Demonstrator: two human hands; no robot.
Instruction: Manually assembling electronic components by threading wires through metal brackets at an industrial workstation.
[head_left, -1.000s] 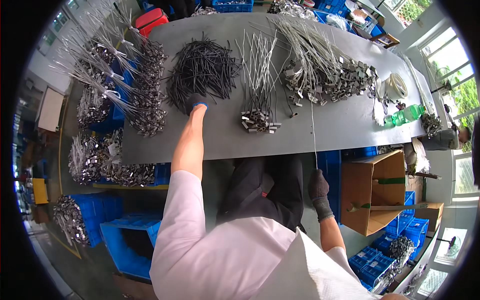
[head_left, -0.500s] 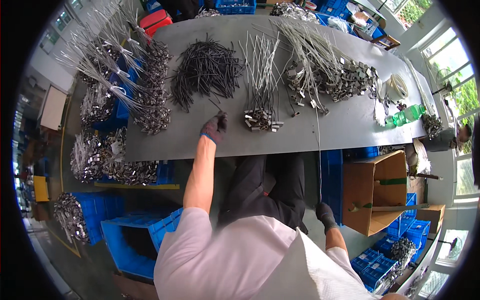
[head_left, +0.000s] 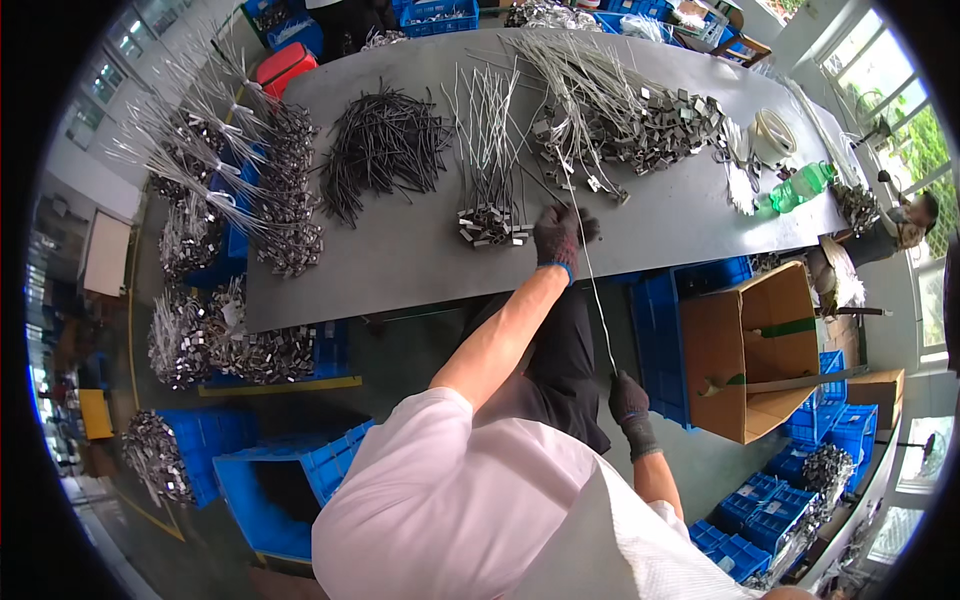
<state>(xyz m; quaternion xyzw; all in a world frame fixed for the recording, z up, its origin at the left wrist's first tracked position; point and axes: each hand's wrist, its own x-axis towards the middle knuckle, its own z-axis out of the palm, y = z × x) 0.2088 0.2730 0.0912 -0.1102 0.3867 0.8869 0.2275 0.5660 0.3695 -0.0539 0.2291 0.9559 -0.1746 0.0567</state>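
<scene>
My left hand (head_left: 562,238), in a dark knitted glove with a blue cuff, is over the table's front edge, right of a bundle of metal blocks with wire tails (head_left: 492,226). Its fingers are curled; what they hold, if anything, is hidden. A pale wire (head_left: 600,310) passes beside these fingers, running from the larger heap of metal blocks (head_left: 660,130) down off the table. Low beside my right leg, my gloved right hand (head_left: 630,398) is closed on the wire's lower end. The wire is drawn nearly straight.
A pile of short black tubes (head_left: 387,145) lies left on the grey table (head_left: 400,270). A green bottle (head_left: 803,187) and a coil of pale strap (head_left: 774,137) are at the right. An open cardboard box (head_left: 715,350) stands below; blue crates (head_left: 265,490) stand on the floor.
My left hand has moved right, from near the black tubes to beside the pale wire. My right hand still holds the wire and has risen slightly. The view has shifted a little.
</scene>
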